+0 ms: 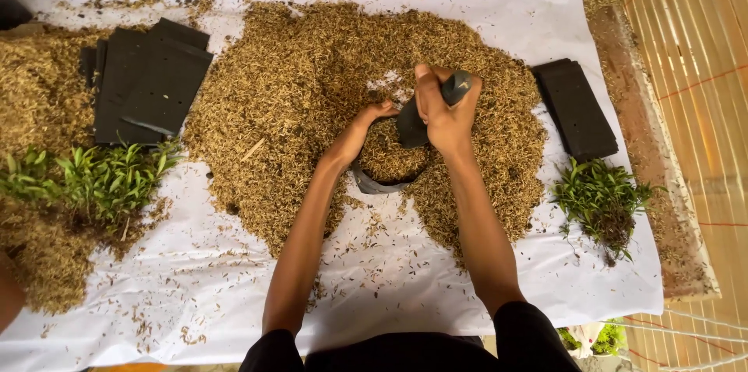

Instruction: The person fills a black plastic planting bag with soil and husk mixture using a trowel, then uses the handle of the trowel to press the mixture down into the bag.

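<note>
**Two hands at a black grow bag in a heap of husk**

Head view: a white sheet (436, 278) covers the counter, and a broad heap of brown husk (288, 99) lies across its middle. In the near part of the heap sits an open black grow bag (382, 183), its mouth turned up and already holding husk; its rim curves round the near side, and the far side is pulled up.

The right hand (444, 111) is closed tightly on the raised far edge of the bag, fingers (425, 88) wrapped over the black plastic, which sticks out past the knuckles. The left hand (372, 116) is at the left side of the bag's mouth, curled and pressed into the husk at the rim; its fingers are mostly buried, so how far they are open, and whether they pinch the plastic, cannot be told.

To the left, a stack of flat black bags (148, 80) lies on the sheet, partly fanned out. Below it rests a bundle of green seedlings (93, 177) on more husk. To the right, a second, neater stack of black bags (576, 107) lies just beside the heap, and near it a smaller bunch of seedlings (600, 200) with dark roots. A bamboo screen (693, 68) runs along the right edge.
</note>
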